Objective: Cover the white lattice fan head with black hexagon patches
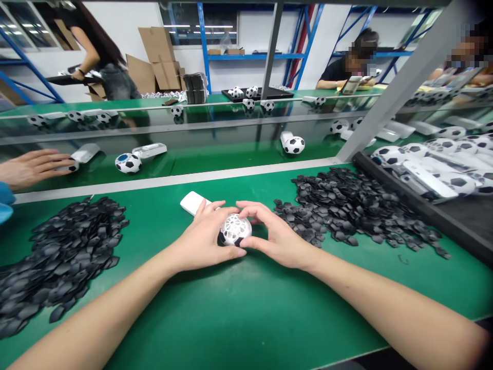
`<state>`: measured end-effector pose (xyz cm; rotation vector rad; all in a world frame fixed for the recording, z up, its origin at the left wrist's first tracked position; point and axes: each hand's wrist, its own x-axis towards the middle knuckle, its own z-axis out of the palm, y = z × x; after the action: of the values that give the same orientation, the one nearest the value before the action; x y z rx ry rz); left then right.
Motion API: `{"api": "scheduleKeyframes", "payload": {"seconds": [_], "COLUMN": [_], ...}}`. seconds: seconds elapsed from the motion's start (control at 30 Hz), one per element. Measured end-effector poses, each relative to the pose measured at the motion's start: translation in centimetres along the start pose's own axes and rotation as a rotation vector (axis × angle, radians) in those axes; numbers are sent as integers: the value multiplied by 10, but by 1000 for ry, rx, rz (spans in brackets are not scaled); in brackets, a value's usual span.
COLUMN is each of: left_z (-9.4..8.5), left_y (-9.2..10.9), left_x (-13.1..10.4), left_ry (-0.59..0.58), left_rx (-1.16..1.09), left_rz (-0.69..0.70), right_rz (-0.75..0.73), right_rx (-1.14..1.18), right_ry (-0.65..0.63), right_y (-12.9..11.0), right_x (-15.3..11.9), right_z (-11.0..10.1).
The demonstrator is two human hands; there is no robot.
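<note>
A small white ball-shaped shell point(235, 229) with a hexagon lattice sits on the green table point(246, 308), held between both hands. My left hand point(204, 239) wraps its left side, thumb under the front. My right hand point(271, 234) cups its right side, fingertips over the top. A white flat handle part point(192, 202) lies just behind my left hand. Whether it joins the shell is hidden.
Piles of black hexagon pieces lie at left point(57, 252) and right point(346, 205). A black tray point(431, 210) of finished soccer-ball items stands at right. A conveyor point(215, 133) behind carries more balls. Another person's hand point(33, 167) reaches in at far left. Other people work behind.
</note>
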<state>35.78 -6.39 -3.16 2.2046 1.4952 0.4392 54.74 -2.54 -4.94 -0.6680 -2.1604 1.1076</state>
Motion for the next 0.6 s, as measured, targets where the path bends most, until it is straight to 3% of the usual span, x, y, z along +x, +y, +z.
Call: {"api": "scheduleKeyframes", "payload": {"seconds": [0.3, 0.43, 0.6], "left_z": [-7, -4, -1], "left_y": [11, 12, 11], "left_x": [0, 0, 1], "left_ry": [-27, 7, 69], "left_rx": [-20, -37, -83], "left_rz": [-103, -136, -128], "right_rz": [97, 158, 157], "right_rx": [72, 204, 128], "right_ry": [-3, -55, -4], "right_y": [2, 2, -4], "right_x": [1, 2, 1], "right_z": [2, 4, 10]}}
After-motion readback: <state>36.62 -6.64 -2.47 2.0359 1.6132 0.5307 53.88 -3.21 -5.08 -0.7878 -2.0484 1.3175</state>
